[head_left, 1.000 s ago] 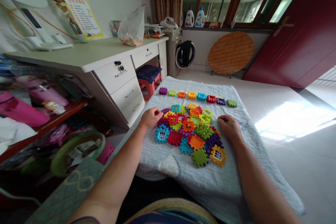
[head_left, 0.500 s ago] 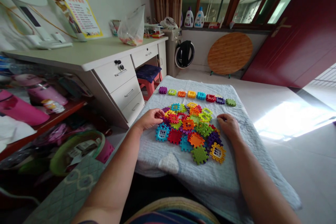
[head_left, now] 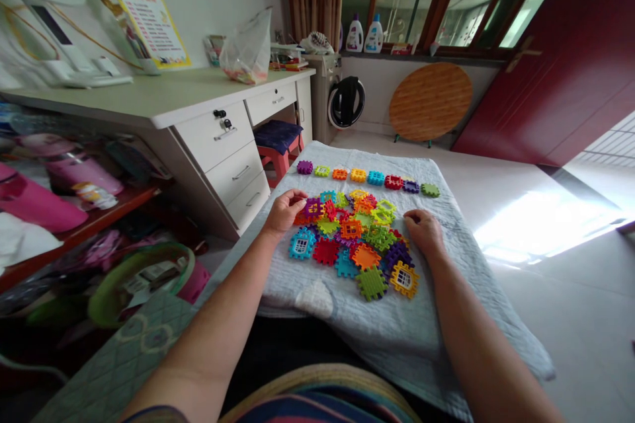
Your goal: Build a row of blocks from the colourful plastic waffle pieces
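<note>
Between the thumb and fingertips of my left hand (head_left: pixel 286 213) is a purple window-shaped plastic building block (head_left: pixel 313 207), raised at the left edge of a loose pile. My right hand (head_left: pixel 424 231) rests on the cloth just right of the pile, its fingers curled in, with nothing visible in them. The pile holds several toothed square blocks, among them an orange window block (head_left: pixel 351 229), a blue window block (head_left: pixel 301 244), a plain red block (head_left: pixel 326 251), a green block (head_left: pixel 372 283) and a yellow window block (head_left: pixel 404 279). Some blocks lie partly hidden under others.
Beyond the pile, several blocks form a spaced row from a purple one (head_left: pixel 304 167) to a green one (head_left: pixel 430 190). A pale blue cloth (head_left: pixel 476 304) covers the table. A desk (head_left: pixel 198 96) and a red stool (head_left: pixel 278 162) stand at the left.
My left hand has lifted slightly at the pile's left edge, and the purple window block now shows upright in its fingers. My right hand stays beside the pile. The whole view has shifted slightly.
</note>
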Motion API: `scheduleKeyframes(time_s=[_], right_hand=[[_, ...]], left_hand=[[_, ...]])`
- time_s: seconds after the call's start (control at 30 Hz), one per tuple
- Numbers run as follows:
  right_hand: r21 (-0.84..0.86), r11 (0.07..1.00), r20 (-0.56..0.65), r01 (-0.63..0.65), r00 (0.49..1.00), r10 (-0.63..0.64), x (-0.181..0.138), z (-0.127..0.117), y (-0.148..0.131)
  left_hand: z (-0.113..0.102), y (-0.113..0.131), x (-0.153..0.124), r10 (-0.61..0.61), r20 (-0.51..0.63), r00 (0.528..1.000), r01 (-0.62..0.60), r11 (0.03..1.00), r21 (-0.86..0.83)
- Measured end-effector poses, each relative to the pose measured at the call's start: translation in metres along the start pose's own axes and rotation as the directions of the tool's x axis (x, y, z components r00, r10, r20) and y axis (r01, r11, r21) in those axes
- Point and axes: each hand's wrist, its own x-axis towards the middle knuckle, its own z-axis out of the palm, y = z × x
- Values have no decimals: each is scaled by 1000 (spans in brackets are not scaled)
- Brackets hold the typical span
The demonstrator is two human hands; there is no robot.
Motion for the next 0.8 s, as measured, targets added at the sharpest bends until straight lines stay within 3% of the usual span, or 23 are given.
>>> scheduleKeyframes(time_s=[0.17,0.27,0.37,0.47,0.67,0.8], right_hand=[[-15,1000,-8,-8,1000,7,1,2,1],[-12,1000,-9,-9,1000,9,1,3,1],[1,1000,-13,7,1000,-7,0,2,2],[25,999,-12,27,1000,-27,-1,0,3],[30,999,5,25,1000,-25,-2,-2,2],[27,999,1,23,1000,-23,-2,-2,1]], left_hand=[[0,-1,-4,165,-88,982,-122,922,368],[-2,4,-10,269,-14,963,-225,832,507],[-4,6,-15,268,137,954,-298,775,558],[-6,3,-15,235,199,951,-308,738,601],[-6,-1,-12,234,234,944,-330,722,608],[-6,2,-11,250,136,959,-282,779,560]])
